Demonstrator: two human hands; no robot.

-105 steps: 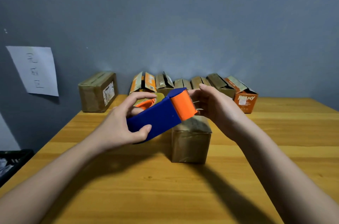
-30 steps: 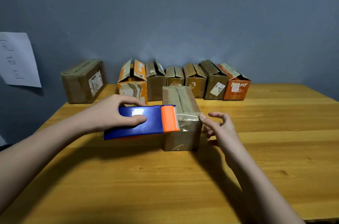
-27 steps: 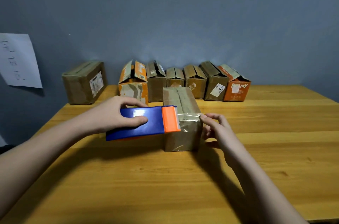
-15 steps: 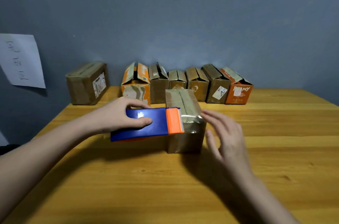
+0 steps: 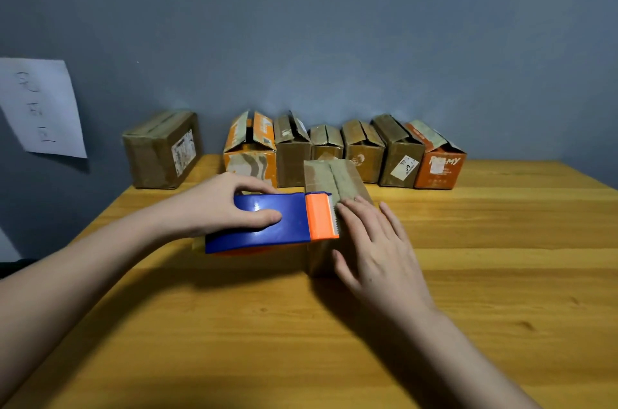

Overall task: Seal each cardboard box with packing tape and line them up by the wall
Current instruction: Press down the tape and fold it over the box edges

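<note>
A small brown cardboard box (image 5: 329, 176) lies in the middle of the wooden table (image 5: 468, 274), its top flaps closed. My left hand (image 5: 222, 204) grips a blue tape dispenser (image 5: 264, 224) whose orange cutter head (image 5: 321, 216) rests on the box's near top edge. My right hand (image 5: 371, 241) lies flat on the box's near end, fingers straight, pressing beside the cutter blade. The front face of the box is mostly hidden by this hand.
Several boxes with raised flaps stand in a row by the grey wall, from an orange one (image 5: 250, 151) to another orange one (image 5: 438, 161). A closed brown box (image 5: 162, 149) sits apart at the left. A paper sheet (image 5: 40, 107) hangs on the wall.
My right hand moved from pinching the tape at the box's right corner to lying flat over the box's near end. The dispenser stayed at the box's near top edge.
</note>
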